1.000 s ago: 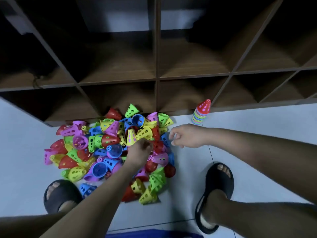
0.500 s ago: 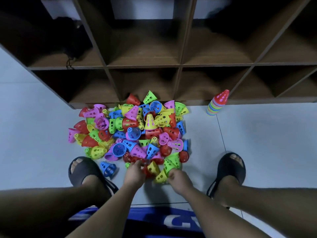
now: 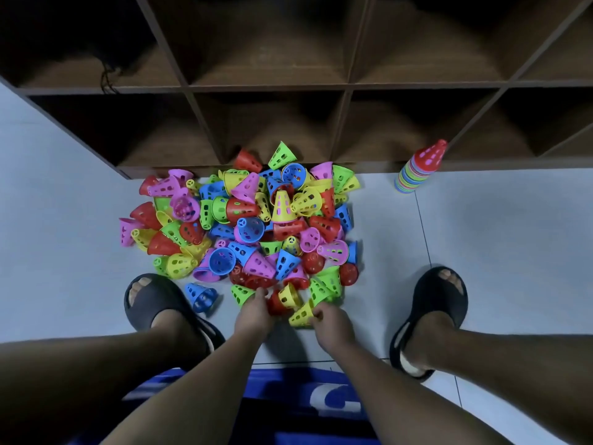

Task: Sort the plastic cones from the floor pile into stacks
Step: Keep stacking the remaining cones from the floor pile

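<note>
Yellow cone (image 3: 301, 314) at 6 o'clock of pile (image 3: 256, 226) is pinched by right hand (image 3: 333, 322); left hand (image 3: 253, 314) probably grips red cone (image 3: 275, 306). Risk: snagged neighbours drag out and scatter. Stack (image 3: 417, 170) sits at 2 o'clock.

The back of the left hand (image 3: 253, 311) conceals its fingertips and most of a red cone (image 3: 275, 306) beneath them, so contact or grip cannot be determined. The curled fingers of the right hand (image 3: 332, 322) pinch and cover the near rim of a yellow cone (image 3: 301, 314). In the pile (image 3: 256, 220), the lower cones are buried under the upper ones. Below its red top, the stack (image 3: 417, 170) shows only thin coloured rims, too small to count. The shelf unit (image 3: 348, 88) is cut off at the top and right edges. A dark object (image 3: 109, 64) in its upper-left compartment is unidentifiable. White lettering on the blue garment (image 3: 288, 396) is partly covered by the right forearm and unreadable.
</note>
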Motion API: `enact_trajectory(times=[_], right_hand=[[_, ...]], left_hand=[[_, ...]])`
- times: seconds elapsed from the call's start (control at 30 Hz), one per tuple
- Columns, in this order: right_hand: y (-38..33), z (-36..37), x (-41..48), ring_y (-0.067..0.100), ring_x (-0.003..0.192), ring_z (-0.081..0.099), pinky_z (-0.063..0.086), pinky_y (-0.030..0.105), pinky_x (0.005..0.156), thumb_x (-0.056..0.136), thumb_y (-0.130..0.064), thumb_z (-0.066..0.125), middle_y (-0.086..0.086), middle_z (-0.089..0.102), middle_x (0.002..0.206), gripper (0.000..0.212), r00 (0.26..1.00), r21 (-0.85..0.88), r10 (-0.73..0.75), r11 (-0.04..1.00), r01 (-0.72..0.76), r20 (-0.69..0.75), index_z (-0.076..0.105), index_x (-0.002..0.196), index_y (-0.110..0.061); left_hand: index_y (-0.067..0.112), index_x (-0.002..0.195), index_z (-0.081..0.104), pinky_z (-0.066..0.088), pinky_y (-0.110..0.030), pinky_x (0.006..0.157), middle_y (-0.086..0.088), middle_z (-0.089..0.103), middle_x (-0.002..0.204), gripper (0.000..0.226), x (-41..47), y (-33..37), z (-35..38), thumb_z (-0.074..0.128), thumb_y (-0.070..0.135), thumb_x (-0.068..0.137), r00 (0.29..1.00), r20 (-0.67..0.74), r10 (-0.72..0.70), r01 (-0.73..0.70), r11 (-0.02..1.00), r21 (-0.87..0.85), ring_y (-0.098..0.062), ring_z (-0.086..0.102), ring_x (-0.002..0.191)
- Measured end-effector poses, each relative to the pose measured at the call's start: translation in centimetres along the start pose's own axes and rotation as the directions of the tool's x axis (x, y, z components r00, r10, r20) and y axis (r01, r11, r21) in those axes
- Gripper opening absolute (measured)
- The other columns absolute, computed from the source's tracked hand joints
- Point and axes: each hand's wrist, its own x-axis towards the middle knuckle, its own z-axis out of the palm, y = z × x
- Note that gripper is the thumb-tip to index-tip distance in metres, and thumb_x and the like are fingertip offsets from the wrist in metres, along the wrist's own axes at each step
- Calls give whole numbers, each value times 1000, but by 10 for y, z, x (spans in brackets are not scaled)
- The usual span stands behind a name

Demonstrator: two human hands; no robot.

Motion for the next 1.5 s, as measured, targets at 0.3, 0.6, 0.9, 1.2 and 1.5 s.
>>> enact_trajectory(times=[0.3, 0.6, 0.9, 1.2, 1.5], right_hand=[[6, -11, -1, 22, 89, 67, 55, 32, 78, 97, -24, 69, 2, 75, 97, 7, 999, 123, 24, 992, -28, 34, 74, 93, -23], [5, -28, -8, 28, 95, 71, 59, 37, 79, 103, -23, 57, 4, 74, 104, 27, 976, 179, 74, 978, -112, 206, 69, 82, -36], [15, -32, -33, 24, 78, 68, 49, 28, 54, 103, -13, 45, 12, 70, 99, 30, 923, 192, 155, 953, -234, 353, 70, 90, -22], [12, -54, -31, 26, 82, 66, 49, 30, 59, 105, -16, 46, 10, 70, 99, 27, 936, 313, 203, 904, -292, 288, 69, 91, -20], [19, -59, -38, 22, 77, 66, 48, 24, 55, 106, -15, 47, 8, 70, 92, 28, 938, 342, 250, 882, -323, 240, 67, 86, -21]], left_hand=[[24, 119, 44, 52, -36, 74, 2, 67, 104, 57, 1, 2, -6, 85, 37, 82, 1000, 7, 30, -30, 999, 44, -21, 63, 89], [15, 131, 58, 56, -34, 85, -2, 70, 123, 67, -22, -2, -15, 91, 28, 75, 999, -12, 37, -35, 985, 172, -26, 69, 112], [16, 155, 42, 59, -35, 81, -2, 69, 114, 85, -40, -2, 5, 83, 18, 80, 1000, -10, 28, -26, 984, 175, -25, 69, 100], [16, 103, 62, 50, -33, 62, -3, 68, 96, 35, -43, 25, -40, 85, 21, 77, 992, -91, 82, -72, 991, 108, -23, 63, 84], [17, 104, 59, 59, -38, 73, -4, 63, 100, 28, -40, 26, -12, 71, 14, 79, 991, -77, 113, -95, 975, 199, -26, 64, 89]])
